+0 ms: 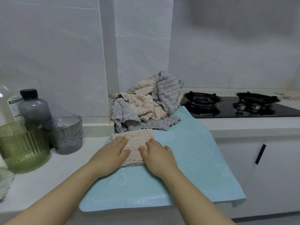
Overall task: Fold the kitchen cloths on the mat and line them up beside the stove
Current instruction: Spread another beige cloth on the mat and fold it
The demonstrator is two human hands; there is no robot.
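Item 1. Mat [186,151]: pale blue, printed with white circles and outlines. It lies flat on the white counter [48,176], its near edge and right corner hanging over the counter's front. Its far right corner touches the stove.

Item 2. Folded cloth [135,140]: beige, nubbly weave, folded to a narrow oblong. It lies on the left part of the mat, just near of the pile, with its long side running far to near.

Item 3. Pile of cloths [146,104]: beige and grey pieces, unfolded and crumpled together, heaped at the far end of the mat against the tiled wall, just left of the stove.

Item 4. Left hand [110,153]: palm down on the left half of the folded cloth. Fingers are straight and close together, pressing flat, with nothing gripped.

Item 5. Right hand [157,156]: palm down on the right edge of the same cloth, partly on the mat. Fingers are straight and close together, thumb laid alongside, with nothing gripped.

Item 6. Stove [227,112]: black glass top with two burners, set into the counter at far right.

Item 7. Vessels on the counter at left: a green ribbed jug [22,148] nearest, a grey textured tumbler [68,135] just right of it, and a dark bottle [34,108] with a black cap behind both.

Item 8. Cabinet handle [260,154]: dark bar on the white door below the stove.
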